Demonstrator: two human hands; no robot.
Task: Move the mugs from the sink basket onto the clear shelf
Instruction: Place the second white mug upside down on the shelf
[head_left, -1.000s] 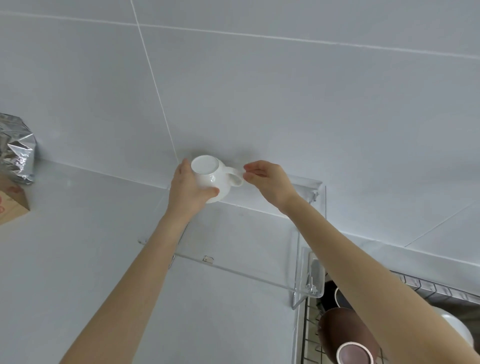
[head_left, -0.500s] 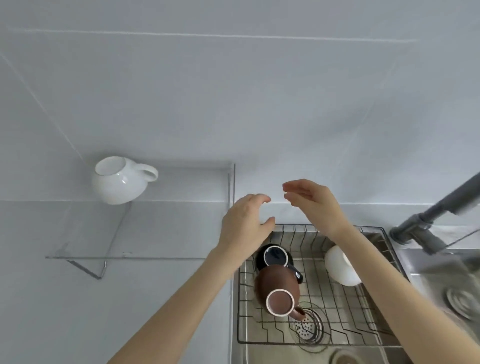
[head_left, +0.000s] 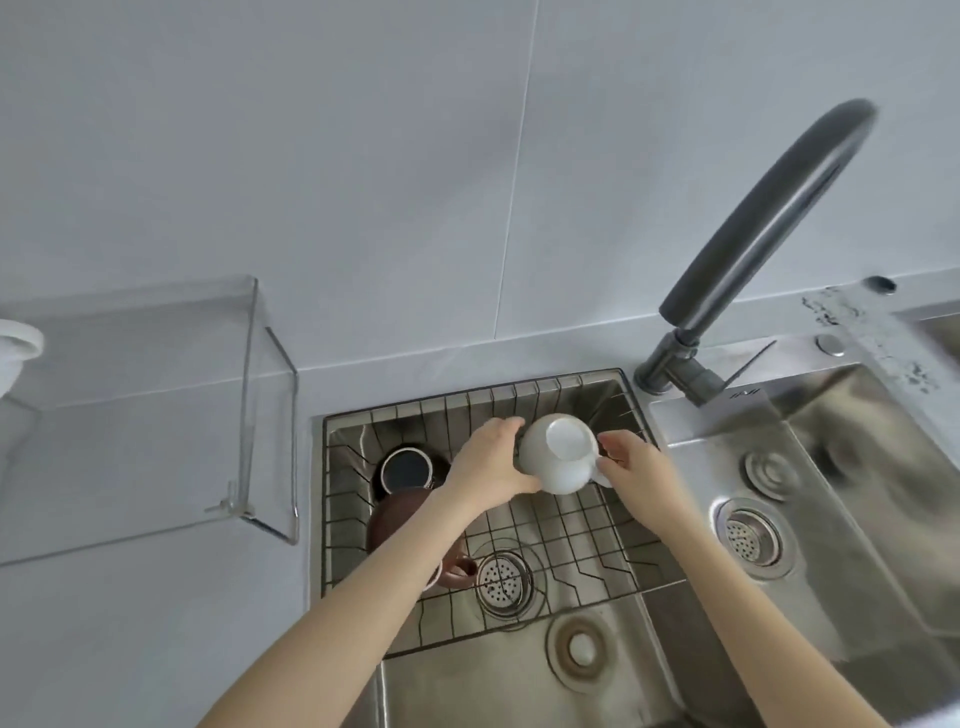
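Hands: left hand (head_left: 491, 465) cups the white mug (head_left: 558, 460); right hand (head_left: 631, 467) pinches its handle side.
Mug: upside down, over the sink basket (head_left: 597, 551).
Risk: may slip or knock the faucet (head_left: 769, 249) while rising.

four mugs: two white (head_left: 558, 457) (head_left: 15, 353), one black (head_left: 408, 470), one brown (head_left: 400, 519)

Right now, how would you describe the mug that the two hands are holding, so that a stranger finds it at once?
Start at the wire basket in the left sink bowl, left of the dark curved tap. Near its back, the left hand and right hand hold a white mug between them. It is the only white one there; the black mug and brown mug lie untouched to its left.
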